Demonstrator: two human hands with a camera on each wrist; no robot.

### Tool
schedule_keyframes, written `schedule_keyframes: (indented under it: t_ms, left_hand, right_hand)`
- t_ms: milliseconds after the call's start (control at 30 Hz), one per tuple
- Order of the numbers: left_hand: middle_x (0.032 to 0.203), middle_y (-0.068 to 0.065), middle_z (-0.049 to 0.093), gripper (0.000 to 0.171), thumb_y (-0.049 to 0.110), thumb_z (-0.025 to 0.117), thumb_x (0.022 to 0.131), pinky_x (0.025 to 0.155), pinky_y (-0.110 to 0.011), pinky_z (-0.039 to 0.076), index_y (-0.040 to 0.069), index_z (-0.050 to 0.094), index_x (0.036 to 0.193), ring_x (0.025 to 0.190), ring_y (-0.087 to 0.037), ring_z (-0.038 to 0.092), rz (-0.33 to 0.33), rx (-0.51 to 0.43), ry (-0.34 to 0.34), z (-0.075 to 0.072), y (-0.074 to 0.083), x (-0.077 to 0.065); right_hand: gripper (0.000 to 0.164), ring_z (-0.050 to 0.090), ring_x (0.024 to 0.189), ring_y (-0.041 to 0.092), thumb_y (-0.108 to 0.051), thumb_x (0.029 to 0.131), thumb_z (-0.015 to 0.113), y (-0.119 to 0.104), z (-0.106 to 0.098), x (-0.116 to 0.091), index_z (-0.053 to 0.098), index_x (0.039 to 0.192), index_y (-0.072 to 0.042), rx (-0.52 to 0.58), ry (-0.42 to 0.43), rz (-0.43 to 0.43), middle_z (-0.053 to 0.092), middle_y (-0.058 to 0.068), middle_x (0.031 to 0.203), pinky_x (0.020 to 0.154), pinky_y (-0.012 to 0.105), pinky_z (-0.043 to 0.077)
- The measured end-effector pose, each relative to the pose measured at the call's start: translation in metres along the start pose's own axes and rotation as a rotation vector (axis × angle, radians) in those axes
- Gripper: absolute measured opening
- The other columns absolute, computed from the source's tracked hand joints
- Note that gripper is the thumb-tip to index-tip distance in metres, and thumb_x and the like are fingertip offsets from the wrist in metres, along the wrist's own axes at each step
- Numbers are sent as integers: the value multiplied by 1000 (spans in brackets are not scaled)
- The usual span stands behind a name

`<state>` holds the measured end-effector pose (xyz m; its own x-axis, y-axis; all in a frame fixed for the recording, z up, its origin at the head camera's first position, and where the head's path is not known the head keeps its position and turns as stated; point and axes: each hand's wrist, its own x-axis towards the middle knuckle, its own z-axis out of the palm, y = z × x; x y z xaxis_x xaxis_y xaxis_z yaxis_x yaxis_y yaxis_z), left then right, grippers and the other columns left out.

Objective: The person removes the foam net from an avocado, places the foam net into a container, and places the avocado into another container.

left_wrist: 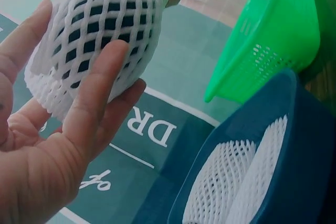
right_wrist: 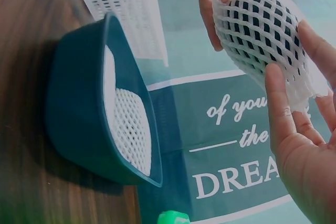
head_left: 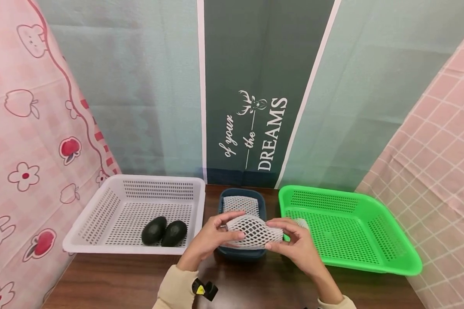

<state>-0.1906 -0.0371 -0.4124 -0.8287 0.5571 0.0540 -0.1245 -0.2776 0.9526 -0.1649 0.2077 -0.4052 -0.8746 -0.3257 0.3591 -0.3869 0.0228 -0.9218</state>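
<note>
A dark avocado [left_wrist: 113, 24] shows through the mesh of a white foam net sleeve [head_left: 254, 231] that is stretched around it. My left hand [head_left: 212, 237] grips the left end of the sleeved fruit, thumb in front. At the opposite end, the fingers and thumb of my right hand [head_left: 296, 243] pinch the narrower, gathered part of the net. Both hands hold it above a dark blue bin [head_left: 241, 254]. Inside the bin lie more white foam nets [right_wrist: 132, 124]. Two bare dark avocados [head_left: 154, 231] sit side by side in the white basket [head_left: 86, 245] on the left.
To the right stands a green basket [head_left: 371, 268], with a bit of white netting [head_left: 302, 223] at its left side, partly hidden by my right hand. All containers rest on a brown wooden table [head_left: 120, 281]. Curtains [head_left: 147, 86] hang behind and at both sides.
</note>
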Motion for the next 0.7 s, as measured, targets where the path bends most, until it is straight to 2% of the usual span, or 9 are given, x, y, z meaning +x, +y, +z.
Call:
schedule_keyframes:
  t_ms: [167,467,700]
  left_hand:
    - [110,-16,53,56,5,67,79,69,-39,50,3,44,130,88,-25,59,7,-5,-18,-6,-8,-5]
    - [110,-18,54,54,5,66,79,70,-40,49,8,47,129,90,-25,58,-5,6,-13,-9,-16,-18]
    - [110,-18,54,53,4,66,79,69,-39,49,6,47,128,91,-25,58,4,6,2,-11,-20,-23]
  right_hand:
    - [42,49,101,23,13,67,70,2,7,-7,59,107,7,-65,1,-67,51,23,111,73,28,47]
    - [42,50,103,26,10,68,70,16,9,-16,60,108,5,-44,0,-119,53,21,112,76,28,47]
    - [40,50,106,27,12,67,70,19,15,-22,59,106,9,-12,38,-146,53,25,110,81,28,44]
